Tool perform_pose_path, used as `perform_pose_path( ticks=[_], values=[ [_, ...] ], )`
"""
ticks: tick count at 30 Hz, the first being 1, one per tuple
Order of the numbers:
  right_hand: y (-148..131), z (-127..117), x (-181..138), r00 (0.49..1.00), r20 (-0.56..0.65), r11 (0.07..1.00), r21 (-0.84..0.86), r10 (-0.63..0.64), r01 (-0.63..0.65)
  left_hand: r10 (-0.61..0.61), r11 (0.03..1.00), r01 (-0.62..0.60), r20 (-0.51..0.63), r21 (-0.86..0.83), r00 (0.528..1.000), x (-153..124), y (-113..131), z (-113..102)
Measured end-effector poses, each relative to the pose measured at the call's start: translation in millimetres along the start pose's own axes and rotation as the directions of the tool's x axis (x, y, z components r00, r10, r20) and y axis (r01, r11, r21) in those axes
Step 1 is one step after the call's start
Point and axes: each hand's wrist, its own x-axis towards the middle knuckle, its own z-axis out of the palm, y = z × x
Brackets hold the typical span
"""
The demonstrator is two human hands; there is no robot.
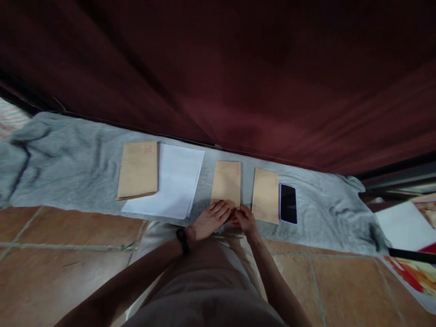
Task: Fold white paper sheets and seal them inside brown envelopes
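Observation:
A brown paper envelope (226, 181) lies in front of me on a grey cloth, its lower end under my hands. My left hand (211, 220) rests with fingers stretched across the envelope's near end; a dark watch band is on that wrist. At the near right corner my right hand (244, 220) has its fingers curled and pinched on the envelope's edge; the fingertips are partly hidden. Just right of that hand is a second brown envelope (265, 195), flat and apart from the first. A phone (288, 203) with a dark screen lies beside it.
Left of my hands, white paper sheets (179, 181) lie partly under a stack of brown envelopes (139, 168). The grey cloth (78, 168) covers a long narrow surface. A dark red fabric (231, 91) rises behind it. Tiled floor (85, 272) shows below.

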Motion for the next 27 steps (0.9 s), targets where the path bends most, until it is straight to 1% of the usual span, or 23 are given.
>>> perform_pose_path(
  ticks=[2, 4, 6, 8, 10, 12, 14, 15, 17, 18, 20, 23, 25, 27],
  values=[
    [-1, -2, 0, 1.000, -0.003, 0.999, -0.031, 0.020, -0.021, 0.019, 1.000, -0.020, 0.013, 0.018, 1.000, 4, -2, -4],
    [-1, -4, -1, 1.000, 0.002, 0.996, -0.090, -0.007, 0.007, 0.052, 0.998, -0.053, 0.024, 0.026, 0.998, 8, -3, -7],
    [-2, -6, -3, 0.997, 0.010, 0.982, -0.173, -0.074, 0.075, 0.092, 0.995, -0.093, 0.035, 0.029, 0.995, 11, -2, -9],
    [-4, -7, -9, 0.983, 0.006, 0.940, -0.294, -0.181, 0.175, 0.124, 0.992, -0.125, 0.043, 0.029, 0.991, 13, -1, -11],
    [-7, -8, -19, 0.955, 0.002, 0.845, -0.465, -0.298, 0.265, 0.140, 0.989, -0.142, 0.041, 0.033, 0.989, 14, -1, -12],
    [-10, -7, -29, 0.921, 0.009, 0.710, -0.635, -0.389, 0.306, 0.145, 0.988, -0.147, 0.033, 0.037, 0.989, 13, 0, -12],
    [-11, -5, -38, 0.880, 0.054, 0.577, -0.735, -0.473, 0.355, 0.150, 0.988, -0.151, 0.019, 0.033, 0.988, 12, -1, -12],
    [-11, -4, -41, 0.850, 0.092, 0.519, -0.756, -0.519, 0.399, 0.153, 0.988, -0.154, 0.012, 0.028, 0.988, 12, -1, -11],
    [-9, -1, -44, 0.771, 0.178, 0.415, -0.757, -0.611, 0.504, 0.159, 0.987, -0.159, -0.002, 0.024, 0.987, 11, -1, -10],
    [-7, 0, -45, 0.735, 0.218, 0.374, -0.748, -0.642, 0.549, 0.159, 0.987, -0.159, -0.009, 0.025, 0.987, 10, -1, -9],
    [-2, 1, -44, 0.683, 0.299, 0.314, -0.719, -0.666, 0.620, 0.160, 0.987, -0.159, -0.021, 0.027, 0.987, 10, -1, -9],
    [6, 0, -43, 0.645, 0.395, 0.254, -0.689, -0.654, 0.678, 0.164, 0.986, -0.163, -0.040, 0.024, 0.986, 10, 0, -8],
    [11, -2, -44, 0.634, 0.418, 0.221, -0.694, -0.650, 0.685, 0.167, 0.985, -0.166, -0.043, 0.037, 0.985, 10, -1, -8],
    [15, -2, -44, 0.630, 0.416, 0.192, -0.715, -0.656, 0.672, 0.168, 0.984, -0.166, -0.027, 0.057, 0.985, 9, -3, -8]
  ],
)
